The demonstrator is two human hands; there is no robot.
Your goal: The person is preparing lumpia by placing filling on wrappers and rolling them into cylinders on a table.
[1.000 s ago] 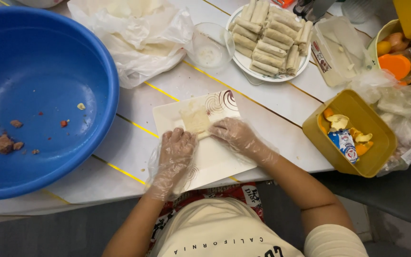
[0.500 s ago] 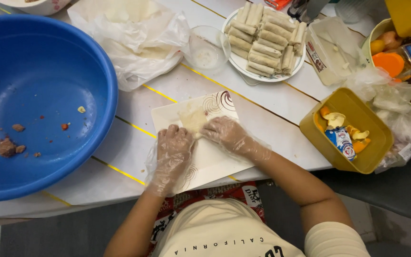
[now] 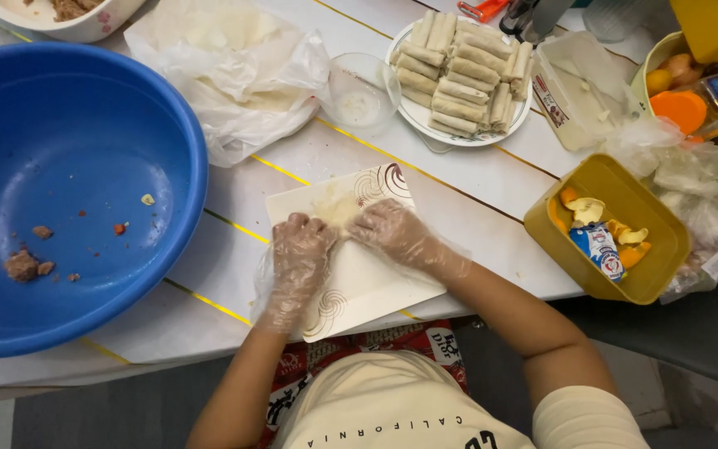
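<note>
A pale thin wrapper (image 3: 336,208) lies on a square white plate (image 3: 376,287) with brown swirl marks near the table's front edge. My left hand (image 3: 297,258), in a clear plastic glove, presses its fingertips on the wrapper's near edge. Beside it my right hand (image 3: 396,233), gloved the same way, pinches the wrapper from the right. The fingertips of both hands nearly meet over the folded wrapper. What is inside the fold is hidden.
A big blue basin (image 3: 60,191) with a few filling scraps fills the left. Behind the plate are a plastic bag of wrappers (image 3: 226,66), a small glass bowl (image 3: 363,91) and a round plate of finished rolls (image 3: 463,75). A yellow tub (image 3: 604,233) stands right.
Both hands have moved up the plate and closer together onto the wrapper, which is now folded smaller under the fingers.
</note>
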